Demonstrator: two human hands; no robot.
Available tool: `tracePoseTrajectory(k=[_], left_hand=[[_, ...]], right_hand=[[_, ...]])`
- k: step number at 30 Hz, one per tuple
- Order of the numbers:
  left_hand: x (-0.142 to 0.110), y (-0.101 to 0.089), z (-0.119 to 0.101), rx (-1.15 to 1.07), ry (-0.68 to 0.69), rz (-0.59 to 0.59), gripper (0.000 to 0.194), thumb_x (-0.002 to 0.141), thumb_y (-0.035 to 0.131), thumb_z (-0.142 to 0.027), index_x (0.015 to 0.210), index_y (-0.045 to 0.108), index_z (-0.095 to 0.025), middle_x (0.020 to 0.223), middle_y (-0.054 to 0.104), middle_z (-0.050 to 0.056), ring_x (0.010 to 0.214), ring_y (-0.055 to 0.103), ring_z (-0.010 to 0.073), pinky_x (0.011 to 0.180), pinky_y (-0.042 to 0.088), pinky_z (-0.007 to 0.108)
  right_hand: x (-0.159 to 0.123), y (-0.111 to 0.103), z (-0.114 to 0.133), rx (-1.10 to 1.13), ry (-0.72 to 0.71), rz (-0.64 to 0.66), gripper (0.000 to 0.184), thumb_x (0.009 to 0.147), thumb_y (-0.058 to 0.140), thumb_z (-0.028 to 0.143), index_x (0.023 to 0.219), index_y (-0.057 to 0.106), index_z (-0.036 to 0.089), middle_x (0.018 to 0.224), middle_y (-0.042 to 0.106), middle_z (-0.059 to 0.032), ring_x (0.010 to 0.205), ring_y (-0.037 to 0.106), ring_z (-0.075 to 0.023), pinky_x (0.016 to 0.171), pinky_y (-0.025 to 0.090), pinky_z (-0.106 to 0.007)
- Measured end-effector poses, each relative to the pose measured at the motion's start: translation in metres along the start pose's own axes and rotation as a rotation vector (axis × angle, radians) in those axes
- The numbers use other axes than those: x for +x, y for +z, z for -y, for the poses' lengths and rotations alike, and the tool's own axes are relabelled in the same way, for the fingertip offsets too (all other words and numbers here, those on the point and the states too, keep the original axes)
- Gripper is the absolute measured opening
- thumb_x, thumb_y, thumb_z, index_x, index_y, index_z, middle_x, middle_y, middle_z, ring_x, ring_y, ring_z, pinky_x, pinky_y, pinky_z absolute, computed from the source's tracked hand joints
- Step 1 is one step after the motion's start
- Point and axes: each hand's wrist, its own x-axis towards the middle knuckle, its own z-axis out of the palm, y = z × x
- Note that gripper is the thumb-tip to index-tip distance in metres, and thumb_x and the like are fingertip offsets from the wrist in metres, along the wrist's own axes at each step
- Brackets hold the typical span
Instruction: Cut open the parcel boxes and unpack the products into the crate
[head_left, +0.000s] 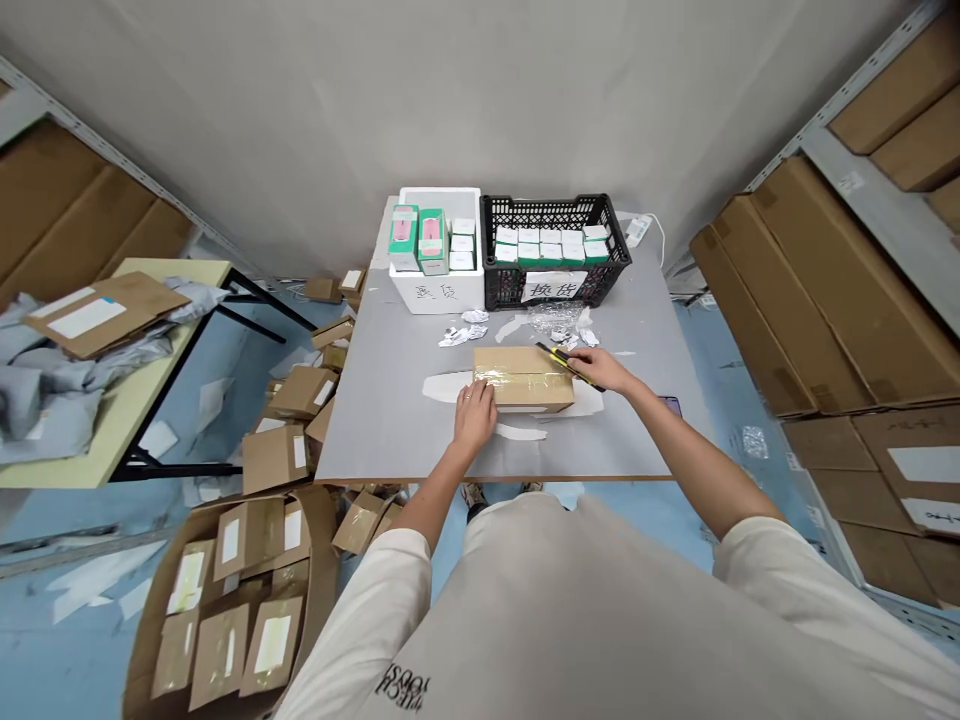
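Observation:
A taped cardboard box [517, 378] lies on the grey table in front of me. My left hand [475, 412] rests against its left front corner, fingers stretched out over the edge. In my right hand [600, 367] is a yellow and black utility knife [561, 356], gripped with its tip over the back right part of the box's top. Clear tape runs along the top of the box. Whether the blade touches the cardboard I cannot tell.
Behind the box stand a white foam bin [437, 292] and a black crate [555, 290], both holding small white-green boxes. Crumpled paper [465, 333] and clear plastic [553, 318] lie between. A phone [670, 405] sits at right. A large carton [321, 560] of parcels stands on the floor, left.

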Motion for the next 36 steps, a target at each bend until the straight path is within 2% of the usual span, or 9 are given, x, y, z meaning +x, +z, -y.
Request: tracePoseTrajectory(k=[4,9,12,15,24,31,36], left_hand=[[-0.006,0.003,0.005,-0.019,0.007,0.003,0.048,0.098,0.042,-0.021,0.144,0.053,-0.019,0.157,0.049,0.015,0.151,0.039,0.0306,0.126,0.025,0.054],[-0.012,0.006,0.010,-0.082,0.028,-0.005,0.053,0.096,0.045,-0.020,0.149,0.050,-0.018,0.158,0.048,0.016,0.154,0.035,0.0303,0.127,0.022,0.055],[-0.013,0.005,0.013,-0.073,0.047,-0.003,0.055,0.096,0.045,-0.019,0.150,0.049,-0.016,0.159,0.047,0.018,0.154,0.035,0.0305,0.127,0.021,0.055],[-0.013,0.004,0.015,-0.046,0.048,0.015,0.057,0.094,0.045,-0.017,0.151,0.047,-0.016,0.159,0.047,0.018,0.154,0.035,0.0304,0.127,0.021,0.055],[-0.014,-0.001,0.019,-0.030,0.077,0.021,0.060,0.090,0.048,-0.013,0.149,0.049,-0.014,0.159,0.047,0.019,0.154,0.036,0.0304,0.127,0.021,0.054],[-0.014,-0.008,0.017,0.185,0.087,0.115,0.058,0.094,0.043,-0.018,0.151,0.045,-0.010,0.163,0.041,0.017,0.155,0.032,0.0266,0.128,0.021,0.048],[-0.014,-0.009,0.016,0.208,0.078,0.132,0.058,0.094,0.046,-0.020,0.151,0.045,-0.012,0.164,0.041,0.015,0.155,0.032,0.0255,0.129,0.020,0.047]], right_hand=[[0.016,0.032,0.039,-0.198,-0.158,0.153,0.037,0.098,0.051,0.043,0.113,0.076,0.020,0.087,0.076,-0.0009,0.081,0.068,-0.0211,0.081,0.051,-0.032],[0.037,0.068,0.058,-0.367,-0.149,0.199,0.034,0.103,0.049,0.041,0.121,0.071,0.023,0.090,0.077,-0.0021,0.070,0.069,-0.0191,0.080,0.049,-0.031],[0.045,0.080,0.065,-0.416,-0.229,0.175,0.032,0.099,0.057,0.040,0.121,0.071,0.023,0.108,0.077,-0.0061,0.087,0.071,-0.0237,0.083,0.049,-0.032],[0.049,0.085,0.068,-0.481,-0.292,0.156,0.033,0.094,0.065,0.037,0.123,0.072,0.024,0.116,0.077,-0.0071,0.102,0.069,-0.0277,0.089,0.048,-0.033],[0.058,0.097,0.068,-0.726,-0.360,0.149,0.034,0.097,0.060,0.037,0.127,0.074,0.026,0.115,0.078,-0.0072,0.100,0.070,-0.0288,0.086,0.045,-0.032],[0.054,0.098,0.086,-0.942,-0.375,0.222,0.037,0.104,0.048,0.033,0.134,0.068,0.024,0.122,0.076,-0.0089,0.105,0.069,-0.0267,0.083,0.042,-0.031],[0.050,0.098,0.098,-1.028,-0.378,0.246,0.036,0.105,0.046,0.031,0.133,0.067,0.023,0.118,0.076,-0.0107,0.106,0.067,-0.0263,0.083,0.039,-0.031]])
